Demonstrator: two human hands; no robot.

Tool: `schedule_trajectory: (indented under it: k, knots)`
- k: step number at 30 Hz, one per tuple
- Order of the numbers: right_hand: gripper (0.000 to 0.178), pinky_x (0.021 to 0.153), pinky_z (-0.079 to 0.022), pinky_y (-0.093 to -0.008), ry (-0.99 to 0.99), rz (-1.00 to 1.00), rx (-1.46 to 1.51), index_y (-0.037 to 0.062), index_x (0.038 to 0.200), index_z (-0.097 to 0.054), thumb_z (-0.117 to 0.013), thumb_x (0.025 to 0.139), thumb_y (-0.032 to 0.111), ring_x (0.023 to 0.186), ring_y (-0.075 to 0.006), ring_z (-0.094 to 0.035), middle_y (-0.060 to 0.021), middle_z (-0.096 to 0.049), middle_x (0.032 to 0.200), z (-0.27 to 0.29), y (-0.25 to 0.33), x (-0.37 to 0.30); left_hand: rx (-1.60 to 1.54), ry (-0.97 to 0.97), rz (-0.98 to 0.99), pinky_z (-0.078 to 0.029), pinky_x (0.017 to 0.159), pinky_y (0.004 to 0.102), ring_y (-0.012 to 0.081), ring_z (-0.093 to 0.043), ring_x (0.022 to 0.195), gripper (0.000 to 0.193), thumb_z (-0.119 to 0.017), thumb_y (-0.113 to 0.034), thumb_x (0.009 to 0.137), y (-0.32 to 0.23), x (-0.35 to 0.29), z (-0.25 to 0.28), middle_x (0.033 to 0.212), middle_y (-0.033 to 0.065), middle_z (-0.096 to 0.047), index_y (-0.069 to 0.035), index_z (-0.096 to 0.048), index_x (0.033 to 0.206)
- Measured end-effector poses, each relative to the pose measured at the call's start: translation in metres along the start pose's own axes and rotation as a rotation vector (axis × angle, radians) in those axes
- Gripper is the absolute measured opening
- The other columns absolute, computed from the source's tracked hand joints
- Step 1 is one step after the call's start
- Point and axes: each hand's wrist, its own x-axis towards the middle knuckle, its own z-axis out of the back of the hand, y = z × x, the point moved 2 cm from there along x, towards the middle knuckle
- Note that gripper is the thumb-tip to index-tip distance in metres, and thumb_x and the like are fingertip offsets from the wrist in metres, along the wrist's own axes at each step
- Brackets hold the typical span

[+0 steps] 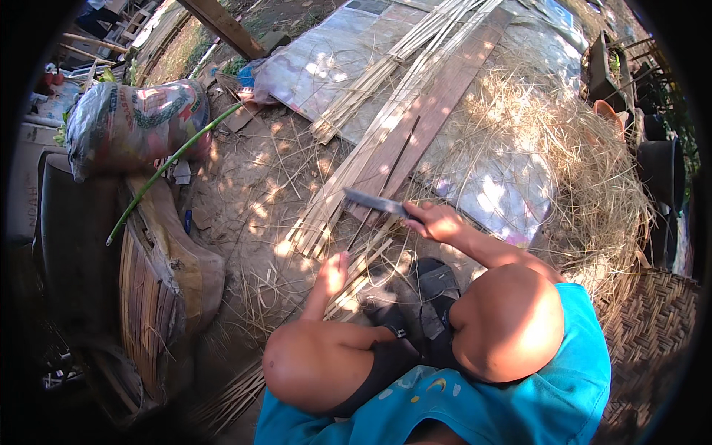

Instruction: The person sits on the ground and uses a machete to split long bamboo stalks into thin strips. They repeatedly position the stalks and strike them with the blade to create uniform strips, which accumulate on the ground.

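My right hand (437,221) is wrapped round the handle of a knife (372,202), its broad grey blade pointing left above a wooden plank (446,104). In front of my left knee, my left hand (332,274) is closed at the near end of a thin dark bamboo strip (393,168), which slants up across the plank. Its fingers are partly hidden, but the strip seems to run into them. A bundle of pale split bamboo strips (348,174) lies along the plank's left side. Shorter strips (358,280) rest on the ground between my left hand and my feet.
Shavings (586,159) are heaped at the right over a pale plastic sheet (504,196). A woven mat (656,319) lies at the lower right. At the left are a stuffed sack (137,122), a green bamboo pole (174,157) and a big wooden block (182,252).
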Motion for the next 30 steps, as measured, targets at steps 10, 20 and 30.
schedule_trajectory:
  k: [10, 20, 30]
  knots:
    - [0.043, 0.081, -0.055, -0.0539, -0.176, -0.297, 0.067, 0.0128, 0.132, -0.056, -0.048, 0.105, 0.045, 0.087, -0.0439, -0.07, -0.0255, -0.069, 0.097, 0.04, -0.057, -0.014, 0.088, -0.102, -0.055, -0.056, 0.072, 0.0543, 0.044, -0.07, 0.085, 0.041, -0.05, -0.042, 0.104, -0.024, 0.044, -0.017, 0.088, 0.0235, -0.071, -0.004, -0.065, 0.108]
    - [0.041, 0.065, -0.052, -0.0561, -0.584, -0.387, -0.07, 0.0059, 0.115, -0.061, -0.051, 0.104, 0.044, 0.074, -0.046, -0.068, -0.0237, -0.069, 0.076, 0.107, -0.153, 0.013, 0.273, -0.197, -0.303, -0.053, 0.073, 0.0559, 0.0464, -0.067, 0.084, 0.026, -0.053, -0.029, 0.104, 0.011, 0.026, 0.005, 0.087, 0.0232, -0.068, -0.005, -0.064, 0.103]
    - [0.039, 0.069, -0.053, -0.0563, -0.488, -0.373, -0.087, 0.0101, 0.121, -0.058, -0.051, 0.104, 0.044, 0.08, -0.0468, -0.068, -0.0244, -0.069, 0.081, 0.075, -0.15, 0.01, -0.012, 0.155, 0.047, -0.051, 0.077, 0.0404, 0.0265, -0.064, 0.078, 0.049, -0.044, -0.043, 0.109, 0.025, -0.005, 0.035, 0.078, 0.0165, -0.065, 0.0, -0.065, 0.094]
